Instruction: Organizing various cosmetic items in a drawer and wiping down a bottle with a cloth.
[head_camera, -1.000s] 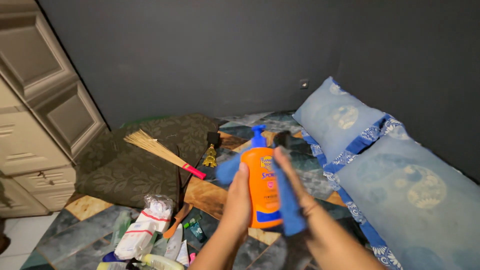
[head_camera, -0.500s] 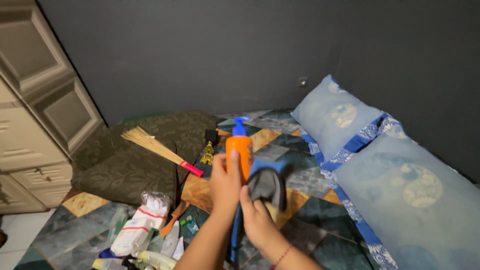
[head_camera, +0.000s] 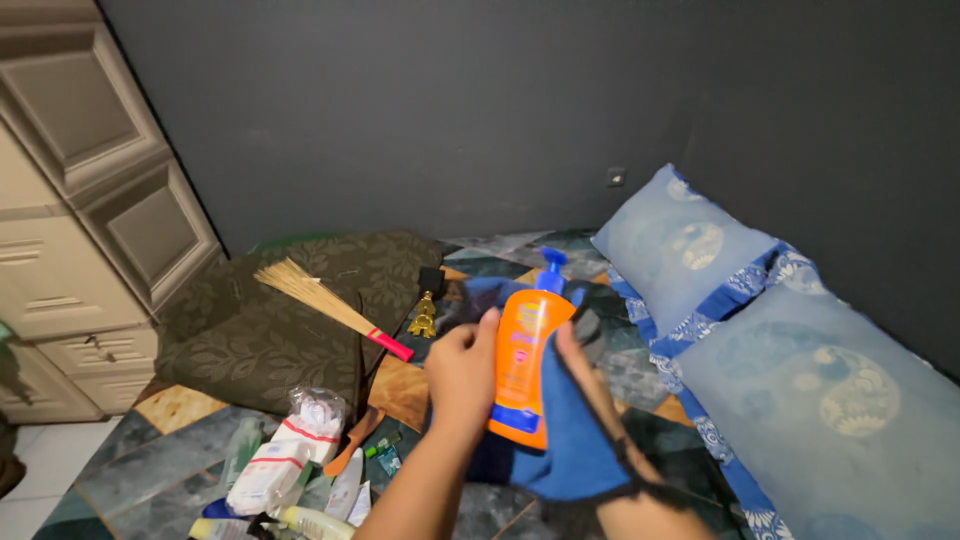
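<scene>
My left hand (head_camera: 460, 375) grips an orange pump bottle (head_camera: 523, 365) with a blue pump top, held upright and tilted slightly right. My right hand (head_camera: 582, 375) is mostly covered by a blue cloth (head_camera: 575, 445) and presses that cloth against the bottle's right side. Both hands are raised above a patterned floor mat (head_camera: 410, 385).
A small stick broom with a pink band (head_camera: 330, 310) lies on a dark leafy cushion (head_camera: 265, 320). A gold bell-like ornament (head_camera: 424, 317) stands nearby. Several packets and tubes (head_camera: 285, 455) lie at lower left. Blue pillows (head_camera: 760, 330) line the right wall; a beige cabinet (head_camera: 70, 230) stands left.
The bottle has turned back so its label side faces me and tilted right. My right hand has moved up along the bottle's side with the cloth spread over it.
</scene>
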